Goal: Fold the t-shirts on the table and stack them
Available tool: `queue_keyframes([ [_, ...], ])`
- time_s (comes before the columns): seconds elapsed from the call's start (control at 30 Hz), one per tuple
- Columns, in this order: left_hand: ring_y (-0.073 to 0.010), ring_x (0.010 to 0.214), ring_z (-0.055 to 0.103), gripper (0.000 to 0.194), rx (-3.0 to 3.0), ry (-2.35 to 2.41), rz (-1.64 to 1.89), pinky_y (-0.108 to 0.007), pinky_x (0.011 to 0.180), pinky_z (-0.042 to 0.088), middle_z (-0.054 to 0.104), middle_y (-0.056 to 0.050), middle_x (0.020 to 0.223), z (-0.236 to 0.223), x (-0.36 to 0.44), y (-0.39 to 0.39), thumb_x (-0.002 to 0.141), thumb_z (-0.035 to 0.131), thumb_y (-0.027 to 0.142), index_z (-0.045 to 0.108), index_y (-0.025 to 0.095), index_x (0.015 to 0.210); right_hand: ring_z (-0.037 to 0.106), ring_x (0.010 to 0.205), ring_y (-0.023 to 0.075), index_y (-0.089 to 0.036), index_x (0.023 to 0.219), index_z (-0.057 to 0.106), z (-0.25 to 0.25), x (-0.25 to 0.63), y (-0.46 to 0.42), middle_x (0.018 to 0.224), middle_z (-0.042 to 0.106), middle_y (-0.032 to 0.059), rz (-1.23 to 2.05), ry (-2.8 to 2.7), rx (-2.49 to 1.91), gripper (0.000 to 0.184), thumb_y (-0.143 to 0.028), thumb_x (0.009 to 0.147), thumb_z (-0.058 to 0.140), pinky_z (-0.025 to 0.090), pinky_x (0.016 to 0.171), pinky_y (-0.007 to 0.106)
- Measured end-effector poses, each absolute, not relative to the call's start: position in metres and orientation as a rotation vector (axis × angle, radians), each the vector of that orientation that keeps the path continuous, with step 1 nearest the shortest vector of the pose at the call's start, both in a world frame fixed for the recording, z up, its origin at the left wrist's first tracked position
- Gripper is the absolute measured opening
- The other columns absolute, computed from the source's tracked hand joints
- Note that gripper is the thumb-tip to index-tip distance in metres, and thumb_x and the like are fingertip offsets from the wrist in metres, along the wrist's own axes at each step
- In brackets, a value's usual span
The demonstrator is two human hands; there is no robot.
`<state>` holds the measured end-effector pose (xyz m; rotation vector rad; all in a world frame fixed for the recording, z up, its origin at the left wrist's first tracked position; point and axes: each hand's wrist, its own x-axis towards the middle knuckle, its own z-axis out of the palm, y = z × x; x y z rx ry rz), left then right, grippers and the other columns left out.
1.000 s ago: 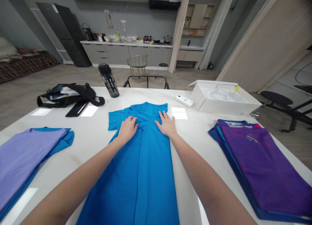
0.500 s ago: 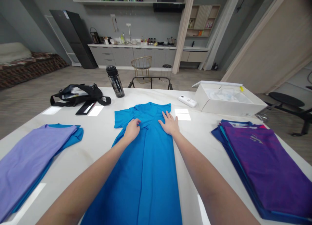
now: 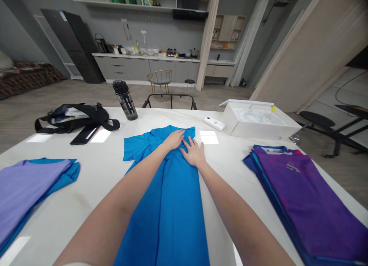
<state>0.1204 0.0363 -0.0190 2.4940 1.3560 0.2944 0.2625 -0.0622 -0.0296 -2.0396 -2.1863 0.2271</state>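
Note:
A blue T-shirt [image 3: 181,197] lies lengthwise on the white table in front of me, its right side folded inward and a sleeve spread out to the left. My left hand [image 3: 174,139] rests flat on the upper part of the shirt, fingers stretched toward the right. Close beside it, my right hand [image 3: 194,152] presses on the shirt near its right edge with fingers spread. Neither hand grips the cloth. My forearms cover parts of the shirt's middle.
At left lie a lilac shirt [image 3: 31,185] over a blue one, a black bag [image 3: 77,118] and a dark flat box [image 3: 83,134]. A bottle [image 3: 126,101] stands behind. On the right are a white device [image 3: 214,123], a white box [image 3: 258,128] and a stack of folded shirts [image 3: 304,197].
My left hand has moved right across the shirt, from the left side to beside my right hand, and its curled fingers have straightened. The whole view has shifted slightly.

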Motion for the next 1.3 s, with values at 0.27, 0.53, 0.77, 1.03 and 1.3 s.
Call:
queue_keyframes([
  [0.27, -0.0312, 0.154, 0.021, 0.055, 2.449, 1.316, 0.160, -0.066, 0.121, 0.009, 0.027, -0.007, 0.167, -0.031, 0.180, 0.077, 0.103, 0.028, 0.049, 0.047, 0.030, 0.150, 0.023, 0.151, 0.0304, -0.032, 0.153, 0.042, -0.030, 0.262, -0.063, 0.166, 0.030, 0.0063, 0.188, -2.162, -2.009, 0.060, -0.059, 0.103, 0.024, 0.007, 0.119, 0.065],
  [0.53, -0.0260, 0.156, 0.017, 0.059, 2.326, 1.416, 0.489, -0.052, 0.124, 0.016, 0.022, -0.009, 0.168, -0.035, 0.116, 0.085, 0.105, 0.021, 0.046, 0.034, 0.024, 0.158, 0.021, 0.153, 0.0294, -0.035, 0.162, 0.023, -0.029, 0.262, -0.063, 0.170, 0.016, 0.0038, 0.225, -2.144, -2.027, 0.067, -0.066, 0.102, 0.019, 0.008, 0.120, 0.064],
  [0.77, -0.0223, 0.156, 0.019, 0.055, 2.602, 1.155, 0.236, -0.050, 0.126, 0.011, 0.032, -0.002, 0.165, -0.030, 0.054, 0.058, 0.104, 0.026, 0.048, 0.042, 0.031, 0.154, 0.019, 0.154, 0.0281, -0.033, 0.162, 0.021, -0.032, 0.262, -0.062, 0.170, 0.014, 0.0036, 0.212, -2.130, -2.000, 0.069, -0.066, 0.102, 0.017, 0.008, 0.120, 0.064],
  [1.03, -0.0264, 0.156, 0.017, 0.058, 2.506, 1.400, 0.160, -0.053, 0.124, 0.013, 0.024, -0.002, 0.168, -0.041, 0.084, 0.061, 0.103, 0.027, 0.054, 0.035, 0.035, 0.157, 0.016, 0.155, 0.0270, -0.023, 0.162, 0.024, -0.039, 0.267, -0.060, 0.169, 0.017, 0.0076, 0.218, -2.066, -2.026, 0.076, -0.068, 0.101, 0.020, 0.009, 0.123, 0.057],
  [1.3, -0.0320, 0.145, 0.039, 0.053, 2.327, 1.920, 0.495, -0.057, 0.119, 0.023, 0.042, -0.017, 0.158, -0.027, -0.001, 0.054, 0.101, 0.033, 0.035, 0.041, 0.021, 0.152, 0.029, 0.149, 0.0262, -0.017, 0.149, 0.045, -0.042, 0.276, -0.054, 0.162, 0.035, 0.0148, 0.205, -1.872, -1.939, 0.064, -0.058, 0.103, 0.030, 0.021, 0.121, 0.049],
])
